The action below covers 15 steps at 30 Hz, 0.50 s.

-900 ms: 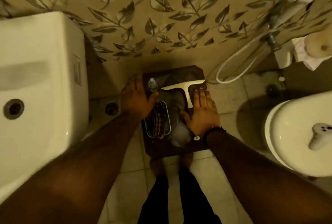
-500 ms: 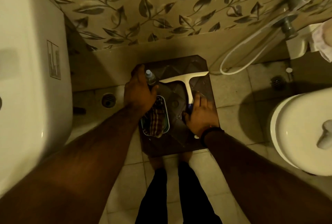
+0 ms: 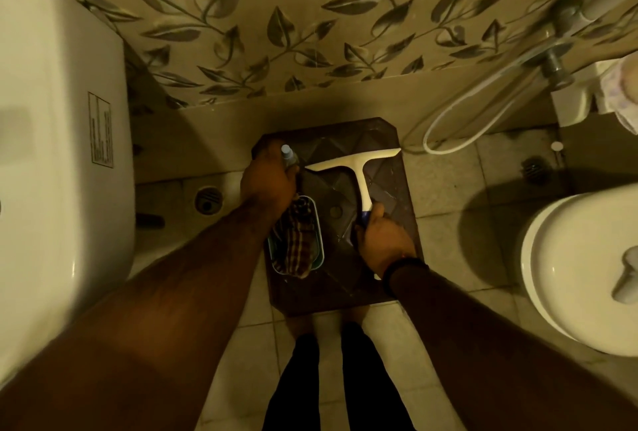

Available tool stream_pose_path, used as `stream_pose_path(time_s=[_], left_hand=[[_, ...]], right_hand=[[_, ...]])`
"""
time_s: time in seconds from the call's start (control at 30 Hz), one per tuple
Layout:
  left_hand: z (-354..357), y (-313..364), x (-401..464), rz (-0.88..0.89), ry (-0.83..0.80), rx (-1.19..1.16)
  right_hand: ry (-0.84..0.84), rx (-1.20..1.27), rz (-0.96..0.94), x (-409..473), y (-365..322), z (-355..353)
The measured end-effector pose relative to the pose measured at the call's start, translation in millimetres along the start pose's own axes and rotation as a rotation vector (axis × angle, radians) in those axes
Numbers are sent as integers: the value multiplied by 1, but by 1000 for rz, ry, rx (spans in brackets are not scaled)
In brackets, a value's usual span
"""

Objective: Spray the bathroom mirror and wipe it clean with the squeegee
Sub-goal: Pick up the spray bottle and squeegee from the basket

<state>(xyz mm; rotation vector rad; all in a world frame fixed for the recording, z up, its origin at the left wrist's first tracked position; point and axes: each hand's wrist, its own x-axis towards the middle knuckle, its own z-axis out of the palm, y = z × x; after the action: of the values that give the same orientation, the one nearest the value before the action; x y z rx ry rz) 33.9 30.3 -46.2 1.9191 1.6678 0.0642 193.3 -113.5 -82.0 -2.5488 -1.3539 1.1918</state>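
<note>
Now, biggest thing first.
Stool: the dark stool (image 3: 397, 278) stands on the floor by the leaf wall, between the white tank (image 3: 58, 140) and the toilet (image 3: 580, 278). It carries all the cleaning things.
Tub: a small green tub (image 3: 319, 251) sits on the stool with a checked cloth (image 3: 297, 244) stuffed in it. The cloth looks soft and floppy.
Squeegee: the squeegee (image 3: 357, 168) lies flat on the stool, its wide blade toward the wall. It looks light and stiff, with a thin edge that may bend. The best place to hold it is the blue end of the handle, not the blade.
Spray bottle: the spray bottle (image 3: 288, 154) stands at the stool's far left corner. It looks small, light and smooth, so maybe slippery. Hold it round the body, below the cap.
Left hand: the left hand (image 3: 267, 182) has its fingers wrapped round the bottle.
Right hand: the right hand (image 3: 383, 240) has its fingers curled round the squeegee handle.
Mirror: not in view.
</note>
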Motion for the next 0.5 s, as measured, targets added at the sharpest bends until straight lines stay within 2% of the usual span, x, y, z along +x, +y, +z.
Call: stream_pose_path(time_s=[0.27,0.5], left_hand=[[-23,11,-9,-15,67,-57],[-97,39,-27,39,144,-144]], right_hand=[[5,58,15,-14,-11,-21],[46,96,-46,-40,-41,-78]])
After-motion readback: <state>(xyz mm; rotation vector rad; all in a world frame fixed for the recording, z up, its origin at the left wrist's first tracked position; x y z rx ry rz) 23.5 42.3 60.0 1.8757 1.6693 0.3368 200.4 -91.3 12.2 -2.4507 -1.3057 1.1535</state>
